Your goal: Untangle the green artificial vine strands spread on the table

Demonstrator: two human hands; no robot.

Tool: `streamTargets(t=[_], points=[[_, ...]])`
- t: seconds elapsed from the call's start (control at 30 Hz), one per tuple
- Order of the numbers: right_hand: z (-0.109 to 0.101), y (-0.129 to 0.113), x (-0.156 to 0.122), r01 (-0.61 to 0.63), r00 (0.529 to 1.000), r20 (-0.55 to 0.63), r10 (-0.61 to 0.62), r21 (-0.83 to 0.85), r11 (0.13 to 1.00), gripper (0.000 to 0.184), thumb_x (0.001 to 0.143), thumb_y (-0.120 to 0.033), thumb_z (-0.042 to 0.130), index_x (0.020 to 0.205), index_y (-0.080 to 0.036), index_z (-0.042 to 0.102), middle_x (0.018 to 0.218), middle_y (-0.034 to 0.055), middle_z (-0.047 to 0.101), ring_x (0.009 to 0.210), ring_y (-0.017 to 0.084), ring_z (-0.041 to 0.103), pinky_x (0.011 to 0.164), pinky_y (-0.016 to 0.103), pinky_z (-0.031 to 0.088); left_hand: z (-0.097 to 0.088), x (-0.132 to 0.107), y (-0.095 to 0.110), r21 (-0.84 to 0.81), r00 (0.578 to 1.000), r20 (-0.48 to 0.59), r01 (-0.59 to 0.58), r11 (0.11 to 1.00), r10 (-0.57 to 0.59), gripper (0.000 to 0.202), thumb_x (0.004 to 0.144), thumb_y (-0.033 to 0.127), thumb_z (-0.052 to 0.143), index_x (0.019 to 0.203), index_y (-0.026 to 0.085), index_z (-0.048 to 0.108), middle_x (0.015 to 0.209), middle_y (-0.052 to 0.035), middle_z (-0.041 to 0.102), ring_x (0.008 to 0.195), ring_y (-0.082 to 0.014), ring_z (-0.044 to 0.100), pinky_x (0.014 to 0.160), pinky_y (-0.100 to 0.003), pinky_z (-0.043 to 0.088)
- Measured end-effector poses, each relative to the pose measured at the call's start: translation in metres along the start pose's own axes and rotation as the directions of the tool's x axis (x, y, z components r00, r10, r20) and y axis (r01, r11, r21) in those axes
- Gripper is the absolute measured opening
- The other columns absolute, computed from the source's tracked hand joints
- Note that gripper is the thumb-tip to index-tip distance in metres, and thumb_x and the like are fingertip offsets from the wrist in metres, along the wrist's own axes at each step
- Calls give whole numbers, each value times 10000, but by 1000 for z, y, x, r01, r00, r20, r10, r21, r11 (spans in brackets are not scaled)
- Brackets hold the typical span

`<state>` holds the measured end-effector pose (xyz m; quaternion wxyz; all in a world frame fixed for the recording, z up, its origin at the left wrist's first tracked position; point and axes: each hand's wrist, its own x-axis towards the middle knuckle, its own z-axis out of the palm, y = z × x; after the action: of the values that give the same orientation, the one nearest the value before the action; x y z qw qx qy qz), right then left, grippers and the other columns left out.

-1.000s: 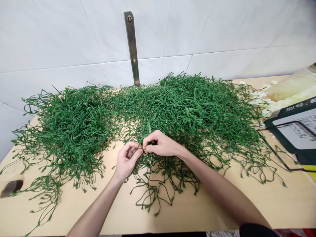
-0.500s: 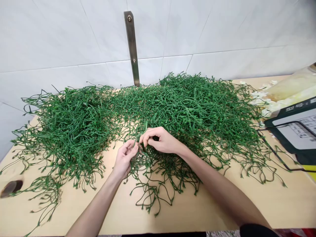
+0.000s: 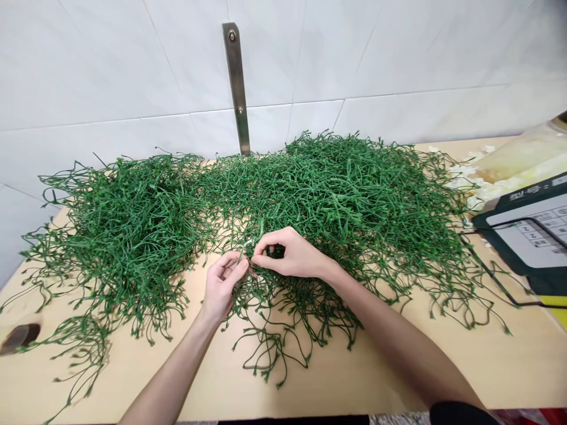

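Note:
A wide heap of thin green plastic vine stems [image 3: 336, 195] lies across the wooden table [image 3: 363, 378], with a second heap [image 3: 128, 224] to the left. My left hand [image 3: 221, 286] and my right hand [image 3: 290, 254] meet at the front edge of the middle heap. Both pinch the same green stem [image 3: 253, 241], which sticks up between their fingertips. Loose strands hang toward me below the hands.
A metal bracket [image 3: 237, 82] is screwed to the white tiled wall behind the heaps. At the right stand a dark green device with a keypad [image 3: 527, 230], a black cable [image 3: 500, 283] and a clear bag of pale pieces [image 3: 518, 159]. A dark knot [image 3: 20, 336] marks the table's left edge.
Both hands have shifted slightly up and left while still pinching the stem; the heaps have not moved.

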<state>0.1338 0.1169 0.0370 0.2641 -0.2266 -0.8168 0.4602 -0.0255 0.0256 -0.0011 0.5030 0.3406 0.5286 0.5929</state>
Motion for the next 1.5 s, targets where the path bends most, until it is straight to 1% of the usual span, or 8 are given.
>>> streamTargets(t=[0.2,0.4,0.5,0.6,0.9,1.1,1.27,1.5], points=[[1,0,-1,-27,996,87,28,-13,1000,204,773,-344,729,781,-141,713,687,-3,651,649,97,559,635,206,436,-2,2,-5,107,989,-75,-119,987,127,291,601,400,848,672,158,703,717,-27,671,671,-133,603,632,-236,511],[0,3,0,-43,996,79,48,-58,997,133,806,-242,671,786,-132,743,604,-17,628,552,72,512,572,192,400,-2,1,-5,29,997,-61,-48,998,50,357,581,380,861,830,167,721,723,-28,696,668,-132,637,640,-228,525],[-3,2,-1,-62,996,57,64,-30,998,169,812,-266,663,782,-125,750,599,-11,636,538,68,490,543,190,379,-3,0,-3,56,999,-21,-31,998,32,328,611,360,847,836,159,719,799,-54,728,740,-159,674,703,-256,550],[-4,1,-1,-61,995,73,63,-25,998,154,805,-221,626,741,-129,733,599,-13,620,546,72,485,545,194,377,-2,-1,-2,105,999,-18,-35,994,37,284,663,372,815,818,155,718,721,-42,721,662,-153,668,668,-263,556],[6,3,-1,-18,994,106,26,-77,997,228,707,-155,546,527,-169,407,517,-73,301,517,67,265,500,219,239,4,-9,1,331,971,68,-237,914,227,75,762,249,705,771,175,696,636,0,682,553,-118,604,525,-206,483],[11,2,-1,-56,991,113,79,-195,979,229,724,-164,530,502,-157,476,481,-67,372,505,68,286,573,230,298,1,-8,-2,414,963,91,-267,870,252,73,774,230,661,771,163,691,664,-5,682,570,-112,589,539,-202,466],[13,4,-1,1,994,109,29,-261,965,136,720,-130,561,604,-151,628,585,-18,580,587,97,419,662,238,353,3,-5,-1,324,986,90,-159,933,137,104,761,263,678,755,160,662,599,19,633,522,-93,540,497,-184,428],[7,17,1,147,979,166,-118,-178,973,319,760,15,435,663,-172,674,658,-14,672,626,103,545,727,228,412,-3,-2,-6,148,997,73,2,989,-13,234,752,369,741,778,154,652,620,14,640,577,-95,580,577,-184,462]])
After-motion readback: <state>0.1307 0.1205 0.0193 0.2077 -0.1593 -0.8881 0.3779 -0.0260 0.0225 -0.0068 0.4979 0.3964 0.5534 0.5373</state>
